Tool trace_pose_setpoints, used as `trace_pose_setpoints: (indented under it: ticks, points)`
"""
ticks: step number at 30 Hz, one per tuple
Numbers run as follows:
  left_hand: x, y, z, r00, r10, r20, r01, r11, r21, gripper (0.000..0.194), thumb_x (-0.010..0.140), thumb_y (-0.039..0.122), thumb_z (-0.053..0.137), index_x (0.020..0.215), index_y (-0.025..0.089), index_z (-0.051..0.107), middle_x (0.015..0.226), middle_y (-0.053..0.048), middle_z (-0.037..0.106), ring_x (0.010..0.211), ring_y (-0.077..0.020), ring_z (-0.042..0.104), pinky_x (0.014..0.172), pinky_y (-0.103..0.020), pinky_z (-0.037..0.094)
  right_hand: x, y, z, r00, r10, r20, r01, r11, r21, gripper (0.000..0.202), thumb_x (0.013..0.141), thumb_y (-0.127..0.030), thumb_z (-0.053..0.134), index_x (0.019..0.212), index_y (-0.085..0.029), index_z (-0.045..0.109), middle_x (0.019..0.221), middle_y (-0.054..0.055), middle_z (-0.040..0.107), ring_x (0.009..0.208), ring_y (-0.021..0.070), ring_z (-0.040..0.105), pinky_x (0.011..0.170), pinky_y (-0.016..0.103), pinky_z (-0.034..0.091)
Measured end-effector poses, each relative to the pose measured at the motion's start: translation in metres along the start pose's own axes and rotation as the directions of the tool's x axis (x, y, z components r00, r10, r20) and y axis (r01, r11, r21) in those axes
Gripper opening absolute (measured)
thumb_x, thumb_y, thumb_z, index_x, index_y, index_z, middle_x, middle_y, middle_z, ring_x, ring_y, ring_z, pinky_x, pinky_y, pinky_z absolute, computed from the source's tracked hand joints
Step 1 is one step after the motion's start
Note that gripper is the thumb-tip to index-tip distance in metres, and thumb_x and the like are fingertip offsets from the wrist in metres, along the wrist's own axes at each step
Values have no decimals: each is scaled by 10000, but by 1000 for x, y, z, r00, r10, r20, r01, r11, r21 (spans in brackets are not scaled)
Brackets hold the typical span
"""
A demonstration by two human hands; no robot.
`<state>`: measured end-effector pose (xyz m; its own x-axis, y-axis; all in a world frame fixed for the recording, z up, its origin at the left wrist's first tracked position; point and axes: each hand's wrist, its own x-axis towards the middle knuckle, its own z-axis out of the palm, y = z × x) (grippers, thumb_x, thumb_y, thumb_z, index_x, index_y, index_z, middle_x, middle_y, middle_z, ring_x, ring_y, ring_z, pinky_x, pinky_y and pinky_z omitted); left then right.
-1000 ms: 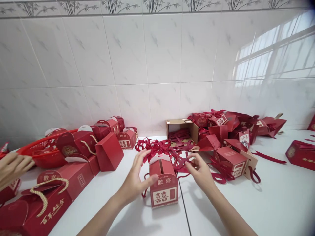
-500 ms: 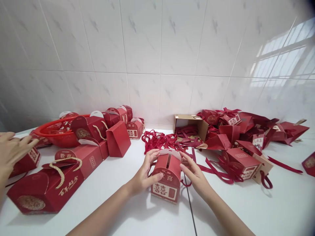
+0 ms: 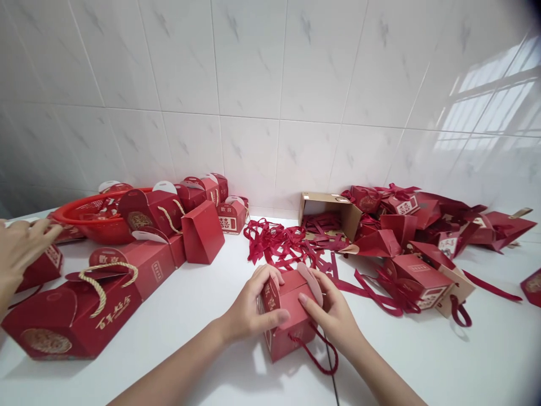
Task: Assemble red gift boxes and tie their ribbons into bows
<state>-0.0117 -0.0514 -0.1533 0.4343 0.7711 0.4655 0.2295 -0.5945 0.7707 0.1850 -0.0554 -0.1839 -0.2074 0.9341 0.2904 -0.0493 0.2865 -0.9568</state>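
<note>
A small red gift box (image 3: 284, 332) stands at the front middle of the white table, its rounded end flaps raised. My left hand (image 3: 253, 307) grips its left side, thumb on the near upper edge and fingers behind the left flap. On the other side my right hand (image 3: 332, 307) holds the box, thumb on the top and fingers behind the right flap. A dark red cord handle (image 3: 323, 363) hangs in a loop from the side facing me. Red ribbons (image 3: 279, 239) lie loose behind the box.
Red boxes (image 3: 156, 268) and a red basket (image 3: 91, 226) fill the left. Another person's hand (image 3: 25, 248) is at the left edge. An open cardboard box (image 3: 351, 220) holds ribbons. More red boxes (image 3: 418, 276) and ribbon are heaped right, before a tiled wall.
The box between my hands has turned, so its patterned end now faces left and a cord side faces me. My right thumb has moved onto the top. The view has shifted slightly.
</note>
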Motion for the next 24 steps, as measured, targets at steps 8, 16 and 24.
trace_pose_setpoints:
  ticks: [8, 16, 24]
  points:
    - [-3, -1, 2, 993, 81, 86, -88, 993, 84, 695, 685, 724, 590, 1147, 222, 457, 1023, -76, 492, 948, -249, 505, 876, -395, 411, 0, -4, 1, 988, 5, -156, -28, 988, -150, 382, 824, -433, 614, 1129, -209, 560, 1161, 75, 646, 1008, 230, 619, 787, 298, 510]
    - [-8, -7, 10, 991, 123, 46, -128, 985, 119, 708, 714, 513, 681, 1256, 230, 324, 1208, -125, 394, 1147, -296, 429, 997, -473, 390, -1, -4, 1, 982, 88, -169, -107, 988, -109, 401, 797, -408, 640, 1127, -200, 546, 980, 51, 649, 863, 205, 613, 726, 297, 494]
    - [2, -12, -5, 988, -22, -156, 65, 960, 273, 348, 811, 211, 482, 1139, 211, 598, 1221, -110, 517, 1218, -284, 446, 1072, -495, 334, -5, -1, 1, 987, 57, 148, -42, 994, -101, 702, 784, -410, 672, 1399, -221, 391, 758, -28, 493, 644, 124, 486, 594, 252, 428]
